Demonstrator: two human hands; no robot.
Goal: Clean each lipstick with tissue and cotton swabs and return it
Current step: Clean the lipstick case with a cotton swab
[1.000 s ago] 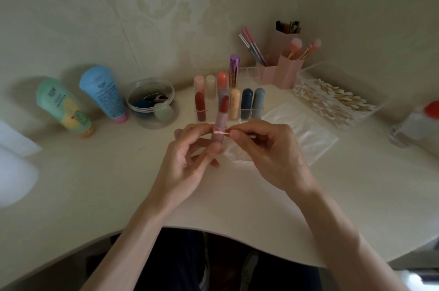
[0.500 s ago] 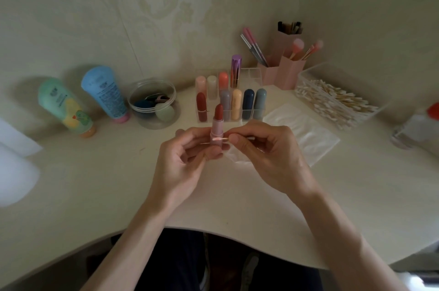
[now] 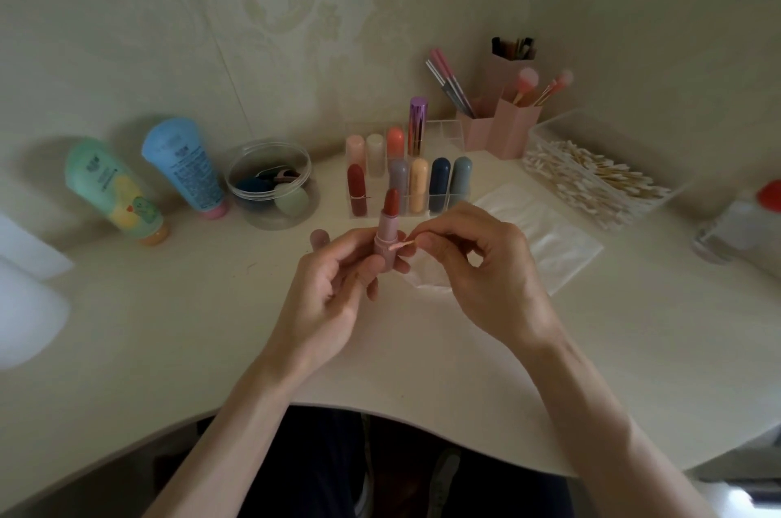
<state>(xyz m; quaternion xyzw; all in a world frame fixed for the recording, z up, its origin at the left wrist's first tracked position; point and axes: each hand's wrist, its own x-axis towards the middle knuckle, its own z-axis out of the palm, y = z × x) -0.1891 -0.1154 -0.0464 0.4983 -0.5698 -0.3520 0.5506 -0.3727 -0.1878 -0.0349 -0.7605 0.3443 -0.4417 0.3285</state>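
- The left hand [image 3: 334, 276] curls its fingers and thumb round the lower part of a pink lipstick [image 3: 386, 230], holding it upright with the red bullet wound out at the top
- The right hand [image 3: 481, 264] pinches a cotton swab [image 3: 399, 245] between thumb and forefinger; the swab's pink-stained tip touches the side of the tube just below the bullet; the other fingers are loosely curled
- Both hands are above the pale table [image 3: 169, 327], near its front edge; a white tissue [image 3: 549, 238] lies flat under and beside the right hand
- Just behind stands a clear organiser [image 3: 443, 128] with capped lipsticks in two rows
- To the right, a clear box of cotton swabs [image 3: 591, 179] and pink brush holders [image 3: 511, 128]; to the left, a round jar [image 3: 270, 183], a blue tube [image 3: 181, 166] and a green tube [image 3: 110, 187]
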